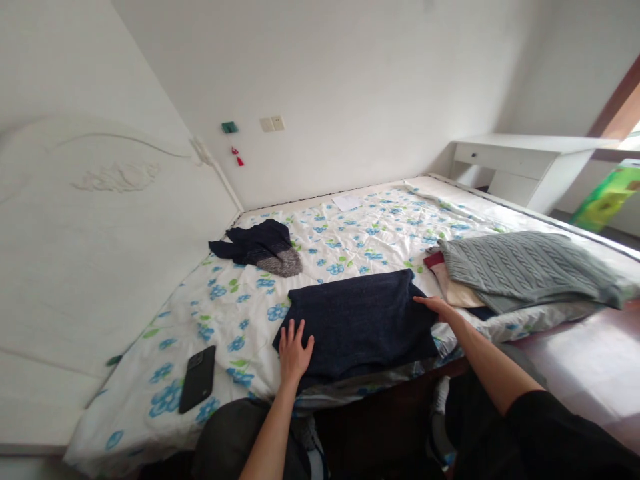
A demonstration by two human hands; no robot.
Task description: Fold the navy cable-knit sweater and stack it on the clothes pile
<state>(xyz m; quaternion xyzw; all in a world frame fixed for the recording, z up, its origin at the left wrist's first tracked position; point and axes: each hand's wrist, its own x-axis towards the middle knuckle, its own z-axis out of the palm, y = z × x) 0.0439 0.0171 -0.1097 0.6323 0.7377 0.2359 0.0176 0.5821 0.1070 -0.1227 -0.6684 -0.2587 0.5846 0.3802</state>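
A folded dark navy garment (365, 323) lies near the front edge of the bed, its kind unclear from here. My left hand (296, 353) rests flat on its left side with the fingers spread. At the garment's upper right edge is my right hand (436, 308), its thumb over the cloth and the other fingers mostly hidden, closed on that edge. Right of it, a grey cable-knit sweater (515, 270) tops a stack of folded clothes with red and cream cloth (453, 283) beneath. A navy and grey garment (265, 247) lies loosely farther back on the left.
A black phone (198, 379) lies on the flowered sheet (225, 333) at the left. Beyond are a white headboard (115, 267), a sheet of paper (347, 202) and a white desk (515, 157). A green and yellow bag (607, 197) stands at the right.
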